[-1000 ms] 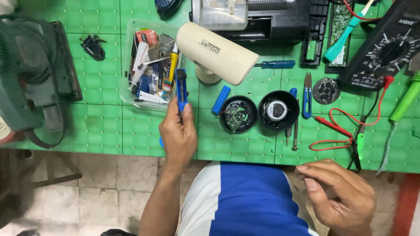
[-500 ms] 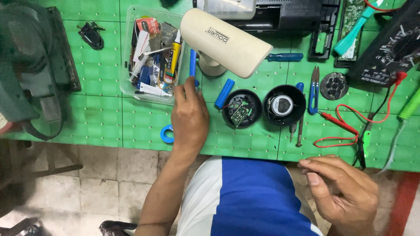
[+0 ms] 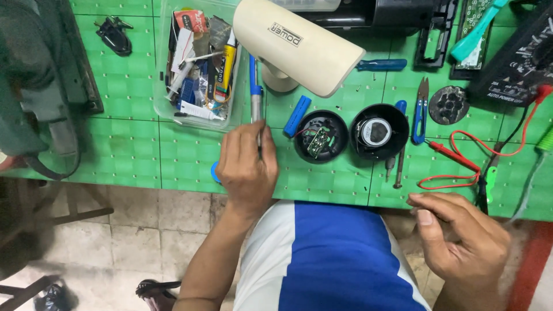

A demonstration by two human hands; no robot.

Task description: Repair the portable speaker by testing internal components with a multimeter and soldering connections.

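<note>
Left hand (image 3: 246, 167) sits at the near edge of the green bench (image 3: 144, 155), fingers closed around a slim blue-and-silver tool (image 3: 254, 92) whose shaft points away toward the far edge, running between the clear plastic tray (image 3: 199, 118) of odds and ends and the base of the cream camera housing (image 3: 296, 46). Right hand (image 3: 461, 247) hangs off the near edge by the lap, fingers curled loosely; whether it pinches anything small, I cannot tell. Just beside the left hand lie a blue cylindrical cell (image 3: 297, 116) and two round black parts (image 3: 321, 137), one with a bare circuit board, wires showing. Risk as I read it: that long tool is close to the tray wall and the housing, so a swing could knock either, or roll the cell into the open board. The red test leads (image 3: 461, 161) loop near the right hand and could snag.
</note>
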